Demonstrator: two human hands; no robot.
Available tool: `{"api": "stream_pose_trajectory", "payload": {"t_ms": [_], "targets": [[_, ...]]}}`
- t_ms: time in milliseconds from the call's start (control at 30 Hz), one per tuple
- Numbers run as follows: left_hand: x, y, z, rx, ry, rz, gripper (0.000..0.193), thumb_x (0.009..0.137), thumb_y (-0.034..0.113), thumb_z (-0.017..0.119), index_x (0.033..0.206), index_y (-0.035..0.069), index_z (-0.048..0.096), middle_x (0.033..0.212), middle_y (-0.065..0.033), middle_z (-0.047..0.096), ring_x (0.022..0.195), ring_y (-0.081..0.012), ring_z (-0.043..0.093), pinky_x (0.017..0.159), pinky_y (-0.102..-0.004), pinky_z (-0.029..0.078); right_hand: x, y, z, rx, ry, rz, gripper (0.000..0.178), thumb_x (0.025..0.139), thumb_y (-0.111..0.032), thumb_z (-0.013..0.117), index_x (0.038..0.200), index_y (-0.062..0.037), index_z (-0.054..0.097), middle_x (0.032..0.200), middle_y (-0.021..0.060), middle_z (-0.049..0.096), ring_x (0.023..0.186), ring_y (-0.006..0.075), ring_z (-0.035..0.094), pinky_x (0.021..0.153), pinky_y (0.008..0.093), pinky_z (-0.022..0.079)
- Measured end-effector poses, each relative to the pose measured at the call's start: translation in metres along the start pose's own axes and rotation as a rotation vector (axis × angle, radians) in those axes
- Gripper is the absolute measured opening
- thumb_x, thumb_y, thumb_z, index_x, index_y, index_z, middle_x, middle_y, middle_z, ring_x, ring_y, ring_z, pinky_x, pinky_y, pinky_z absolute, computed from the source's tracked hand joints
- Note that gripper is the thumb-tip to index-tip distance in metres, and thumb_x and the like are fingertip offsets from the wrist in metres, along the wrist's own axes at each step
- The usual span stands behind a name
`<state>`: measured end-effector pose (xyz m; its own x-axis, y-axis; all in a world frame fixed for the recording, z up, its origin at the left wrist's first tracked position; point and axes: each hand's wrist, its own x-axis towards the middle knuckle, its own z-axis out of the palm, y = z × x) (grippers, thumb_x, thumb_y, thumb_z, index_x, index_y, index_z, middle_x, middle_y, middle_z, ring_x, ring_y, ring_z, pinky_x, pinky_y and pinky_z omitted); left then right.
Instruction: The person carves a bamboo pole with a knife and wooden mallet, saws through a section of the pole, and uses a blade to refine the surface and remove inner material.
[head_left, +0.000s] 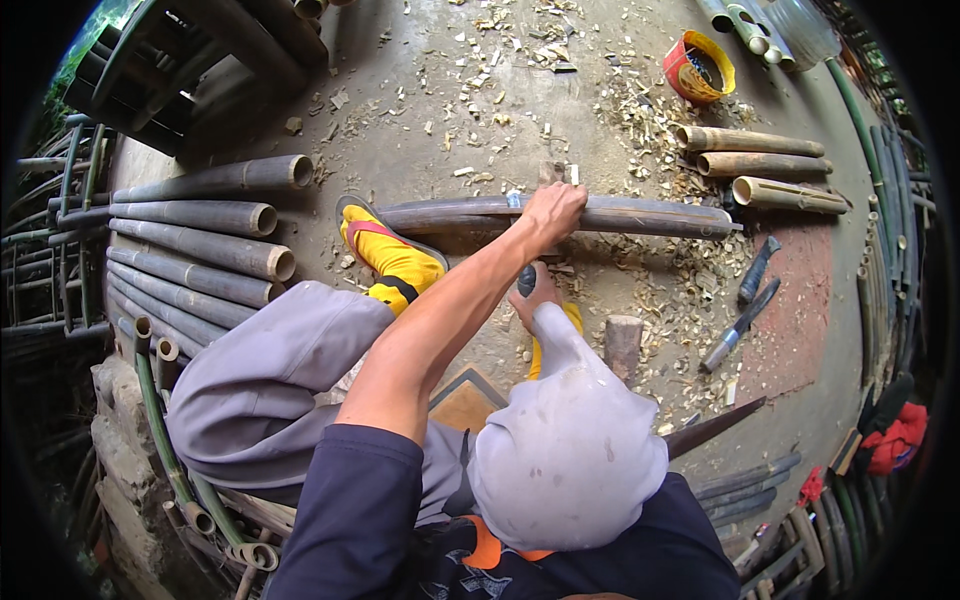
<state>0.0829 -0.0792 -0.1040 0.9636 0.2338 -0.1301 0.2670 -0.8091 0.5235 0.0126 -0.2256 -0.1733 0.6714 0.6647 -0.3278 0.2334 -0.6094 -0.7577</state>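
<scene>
A long dark bamboo pole (650,217) lies crosswise ahead of me, its left part beside my foot in a yellow sock and sandal (385,245). My left hand (556,208) is closed on the pole near its middle, beside a small pale-blue and white spot. Just nearer to me, my right hand (538,297) grips a tool with a dark, rounded handle (527,281). The rest of that tool is hidden, and my bent grey-trousered knee (570,450) covers the right forearm. A wooden block (551,173) shows just beyond the pole.
Cut bamboo poles (200,255) lie at left; short bamboo lengths (765,165) lie at right. A red-and-yellow bucket (699,68) stands farther off. Two dark-handled tools (740,325) and a short wooden log (623,347) are at right. Wood chips (650,130) litter the floor.
</scene>
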Motion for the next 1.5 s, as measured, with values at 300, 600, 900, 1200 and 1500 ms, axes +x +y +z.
{"api": "stream_pose_trajectory", "payload": {"t_ms": [300,600,900,1200,1500], "targets": [[0.004,0.004,0.000,-0.068,-0.095,-0.090,0.016,0.075,0.003,0.056,0.090,-0.001,0.059,0.081,-0.0232,0.064,0.081,-0.0388,0.065,0.067,-0.0451,0.053,0.004,-0.030,-0.017,0.940,-0.552,0.498,0.038,0.071,-0.001,0.064,0.104,-0.0071,0.045,0.067,0.0079,0.052,0.044,0.0172,0.052,0.037,0.0330,0.043],[0.003,0.012,-0.008,-0.059,-0.099,-0.184,0.016,0.077,0.002,0.053,0.087,0.000,0.065,0.088,-0.0222,0.066,0.084,-0.0372,0.066,0.068,-0.0437,0.054,-0.006,-0.044,-0.002,1.156,-0.688,0.600,0.038,0.072,-0.015,0.070,0.103,-0.0025,0.050,0.072,0.0105,0.057,0.052,0.0167,0.056,0.047,0.0340,0.046],[-0.001,0.017,-0.010,-0.057,-0.077,-0.166,0.014,0.078,0.003,0.053,0.085,0.000,0.065,0.087,-0.0223,0.066,0.084,-0.0360,0.066,0.069,-0.0439,0.054,-0.014,-0.044,0.004,1.082,-0.716,0.558,0.038,0.072,-0.016,0.069,0.102,-0.0023,0.050,0.072,0.0109,0.058,0.054,0.0179,0.056,0.049,0.0345,0.046],[0.002,0.016,-0.018,-0.058,-0.104,-0.167,0.016,0.080,0.003,0.051,0.087,-0.001,0.065,0.088,-0.0221,0.066,0.083,-0.0371,0.066,0.069,-0.0445,0.054,-0.011,-0.047,0.011,1.075,-0.738,0.544,0.039,0.072,-0.016,0.069,0.102,-0.0022,0.050,0.072,0.0112,0.058,0.056,0.0191,0.057,0.051,0.0351,0.046],[-0.003,0.013,-0.009,-0.053,-0.081,-0.163,0.016,0.079,0.004,0.051,0.087,0.000,0.063,0.085,-0.0205,0.066,0.082,-0.0361,0.066,0.067,-0.0449,0.054,-0.013,-0.047,0.008,1.031,-0.708,0.504,0.039,0.071,-0.017,0.069,0.102,-0.0020,0.050,0.073,0.0115,0.058,0.057,0.0203,0.057,0.053,0.0357,0.046]]}}
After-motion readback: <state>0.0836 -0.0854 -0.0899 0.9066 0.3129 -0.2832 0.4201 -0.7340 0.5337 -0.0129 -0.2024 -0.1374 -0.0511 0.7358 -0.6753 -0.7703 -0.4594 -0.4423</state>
